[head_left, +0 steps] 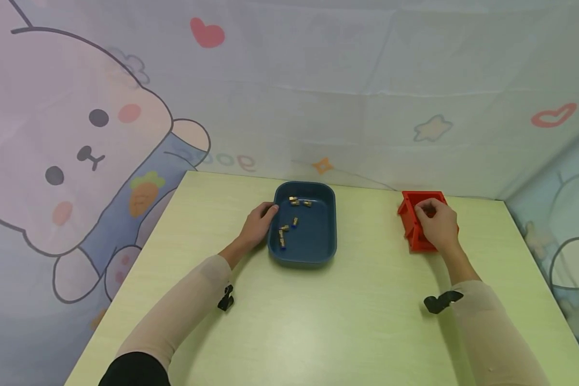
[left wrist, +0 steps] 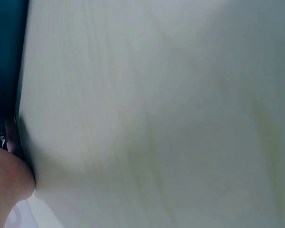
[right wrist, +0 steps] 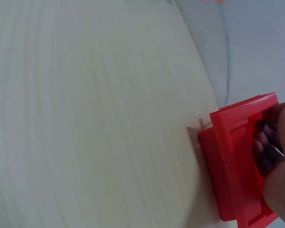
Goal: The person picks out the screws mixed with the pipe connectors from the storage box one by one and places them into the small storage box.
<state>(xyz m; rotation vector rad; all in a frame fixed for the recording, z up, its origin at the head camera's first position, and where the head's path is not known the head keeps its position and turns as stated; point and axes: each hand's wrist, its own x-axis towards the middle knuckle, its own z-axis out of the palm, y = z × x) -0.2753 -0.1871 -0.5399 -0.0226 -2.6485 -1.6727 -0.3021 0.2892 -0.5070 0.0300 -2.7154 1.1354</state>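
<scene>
My left hand (head_left: 258, 223) grips the left rim of a dark blue tray (head_left: 322, 236), its thumb over the edge. Several small brass fittings (head_left: 295, 221), some with blue ends, lie scattered inside, mostly toward the tray's left half. Over to the right, my right hand (head_left: 438, 222) reaches into a red plastic bin (head_left: 421, 244) from above. In the right wrist view its fingers (right wrist: 262, 147) are curled inside the red bin (right wrist: 242, 166), partly hidden by the hand itself. A thin pale sliver shows by these fingers; I cannot tell whether they hold it.
Both containers stand on a pale wood-grain table (head_left: 318, 321), near its back edge. A patterned cloth (head_left: 318, 96) hangs right behind that edge. Dark clips sit at both wrists. A thin cable (head_left: 555, 268) loops beyond the table's right side.
</scene>
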